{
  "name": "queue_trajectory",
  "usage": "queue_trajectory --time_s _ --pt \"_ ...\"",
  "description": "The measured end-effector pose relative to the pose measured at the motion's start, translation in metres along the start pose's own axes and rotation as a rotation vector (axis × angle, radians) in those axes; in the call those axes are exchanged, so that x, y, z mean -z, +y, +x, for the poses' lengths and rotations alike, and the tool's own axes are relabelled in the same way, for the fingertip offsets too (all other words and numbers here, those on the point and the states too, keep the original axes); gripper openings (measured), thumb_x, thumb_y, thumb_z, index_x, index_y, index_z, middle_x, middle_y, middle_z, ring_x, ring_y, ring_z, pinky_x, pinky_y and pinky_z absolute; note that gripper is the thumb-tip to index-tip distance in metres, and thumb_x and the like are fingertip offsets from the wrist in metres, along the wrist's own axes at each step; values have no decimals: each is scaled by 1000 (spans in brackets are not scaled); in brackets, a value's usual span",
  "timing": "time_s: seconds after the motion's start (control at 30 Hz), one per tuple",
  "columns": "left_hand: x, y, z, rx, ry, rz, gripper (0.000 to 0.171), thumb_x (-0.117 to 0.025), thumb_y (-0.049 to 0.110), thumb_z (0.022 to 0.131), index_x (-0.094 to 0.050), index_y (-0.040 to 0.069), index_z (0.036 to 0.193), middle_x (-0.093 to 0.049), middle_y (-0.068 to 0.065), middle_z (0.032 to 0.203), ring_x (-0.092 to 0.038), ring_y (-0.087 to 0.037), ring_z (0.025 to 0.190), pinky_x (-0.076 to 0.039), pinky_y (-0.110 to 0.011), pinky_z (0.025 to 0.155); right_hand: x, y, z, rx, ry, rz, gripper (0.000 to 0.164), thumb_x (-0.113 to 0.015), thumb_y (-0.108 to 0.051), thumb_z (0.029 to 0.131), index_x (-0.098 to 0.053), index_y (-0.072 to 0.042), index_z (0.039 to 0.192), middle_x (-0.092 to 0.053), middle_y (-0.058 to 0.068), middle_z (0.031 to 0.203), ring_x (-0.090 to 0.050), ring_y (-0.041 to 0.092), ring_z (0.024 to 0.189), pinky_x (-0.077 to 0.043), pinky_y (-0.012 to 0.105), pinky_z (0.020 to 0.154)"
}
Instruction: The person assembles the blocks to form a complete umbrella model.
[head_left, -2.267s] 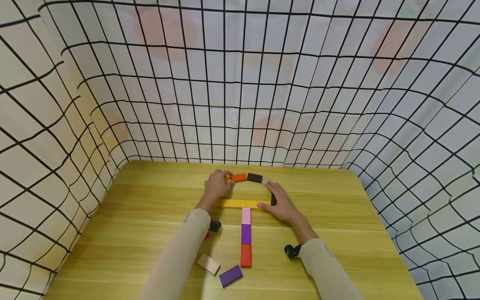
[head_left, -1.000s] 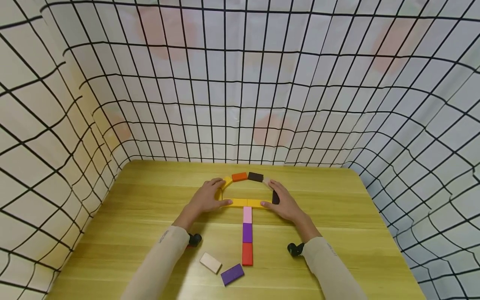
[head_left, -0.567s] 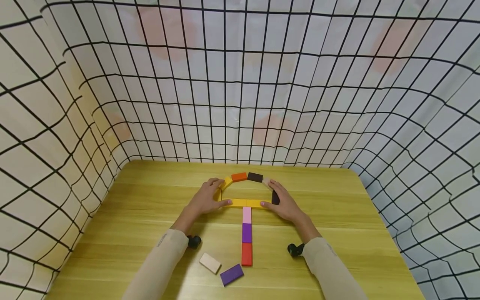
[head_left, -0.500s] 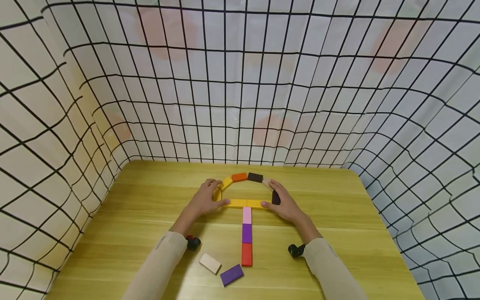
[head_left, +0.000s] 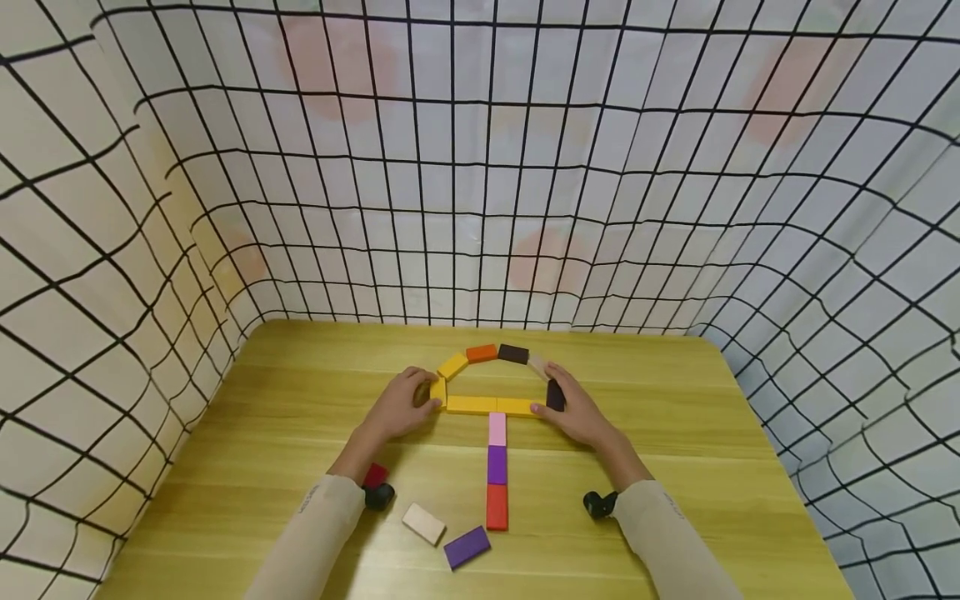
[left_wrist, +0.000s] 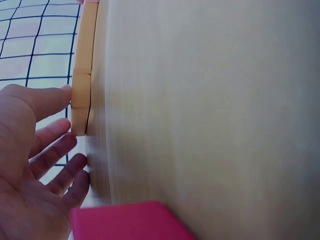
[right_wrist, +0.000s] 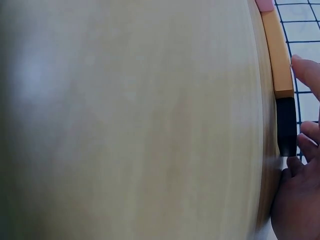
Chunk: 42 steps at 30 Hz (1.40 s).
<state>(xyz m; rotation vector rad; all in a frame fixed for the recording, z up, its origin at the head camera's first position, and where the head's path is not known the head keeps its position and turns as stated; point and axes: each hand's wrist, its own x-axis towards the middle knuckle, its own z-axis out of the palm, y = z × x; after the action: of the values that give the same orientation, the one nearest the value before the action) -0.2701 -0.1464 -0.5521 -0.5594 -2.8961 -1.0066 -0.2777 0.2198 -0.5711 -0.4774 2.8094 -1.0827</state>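
An arch of wooden blocks lies on the table: yellow [head_left: 453, 366], orange [head_left: 482, 353], black [head_left: 513, 354] and pale [head_left: 537, 365]. My left hand [head_left: 397, 406] is at its left end, thumb and fingertips right beside the end yellow block [head_left: 439, 392], fingers loosely bent and spread in the left wrist view. My right hand [head_left: 579, 412] frames the right end. Its thumb rests at the yellow block [head_left: 517, 407] of the straight row, its fingers are around the outside of the standing black block [head_left: 555, 395] and reach the pale one.
Below the yellow row runs a stem of pink [head_left: 497, 428], purple [head_left: 497, 464] and red [head_left: 497, 507] blocks. Loose on the table [head_left: 720, 475] lie a cream block [head_left: 423, 524], a purple block [head_left: 467, 547] and a red block [head_left: 376, 476]. Black-gridded white cloth [head_left: 480, 208] encloses the table.
My left hand was at the arch's upper left, then came down to its left end and has drawn outward to the left, uncovering yellow blocks. The right hand has hardly moved.
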Motion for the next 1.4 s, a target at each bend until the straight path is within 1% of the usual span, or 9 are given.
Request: queue_trajectory --time_s 0.3,0.5,0.67,0.8,1.07,1.17,1.23,1.3,1.4 --pt "-1 -1 -1 4 3 3 46 -74 28 96 -64 4 133 -59 -15 140 -56 -37 130 -43 -53 115 0 -2 -2 -6 -8 14 96 -70 -51 94 -21 -10 165 -20 15 172 -24 43 156 -22 65 124" --pt "2 0 -3 11 -16 -32 56 -73 31 97 -56 4 143 -55 -15 146 -52 -38 137 -41 -54 117 2 -2 -6 -6 -5 20 96 -69 -54 94 -20 -11 166 -19 13 172 -24 43 156 -23 66 123" --pt "6 3 -9 0 -28 -43 63 -72 35 98 -50 5 149 -51 -17 150 -49 -39 140 -39 -56 118 4 -3 -14 -32 -19 54 97 -67 -60 93 -18 -20 167 -16 6 174 -20 38 158 -21 65 124" --pt "9 5 -20 -9 -25 -35 68 -72 39 96 -47 8 152 -49 -16 153 -47 -40 142 -40 -59 117 7 -5 -25 -9 -28 48 96 -66 -64 92 -19 -24 166 -13 4 174 -17 35 159 -21 66 124" --pt "20 21 -54 -17 26 -22 71 -75 39 95 -47 11 153 -44 -16 158 -45 -40 144 -41 -61 115 14 -28 -51 81 -43 -16 94 -68 -62 92 -27 -19 164 -18 6 173 -17 35 159 -23 65 123" --pt "22 30 -67 -25 47 -31 70 -76 38 94 -49 12 152 -45 -16 157 -46 -40 143 -43 -61 113 14 -38 -61 92 -53 -30 95 -68 -64 90 -26 -23 165 -18 3 173 -17 34 160 -25 67 122" --pt "22 35 -75 -34 53 -35 68 -76 38 94 -49 13 152 -46 -15 156 -47 -39 143 -45 -60 112 14 -44 -67 90 -62 -47 95 -67 -68 89 -24 -30 165 -17 -2 174 -16 32 160 -26 67 122" --pt "20 40 -82 -39 43 -45 68 -76 39 94 -50 14 151 -47 -13 155 -47 -37 143 -46 -58 112 12 -49 -72 102 -69 -71 95 -66 -71 87 -23 -36 164 -17 -6 173 -17 31 160 -28 67 121" --pt "16 48 -91 -47 7 -49 66 -75 41 95 -51 16 151 -48 -9 155 -47 -33 144 -46 -55 113 9 -57 -78 147 -72 -112 95 -68 -70 87 -24 -36 164 -16 -10 173 -20 29 159 -30 65 120"
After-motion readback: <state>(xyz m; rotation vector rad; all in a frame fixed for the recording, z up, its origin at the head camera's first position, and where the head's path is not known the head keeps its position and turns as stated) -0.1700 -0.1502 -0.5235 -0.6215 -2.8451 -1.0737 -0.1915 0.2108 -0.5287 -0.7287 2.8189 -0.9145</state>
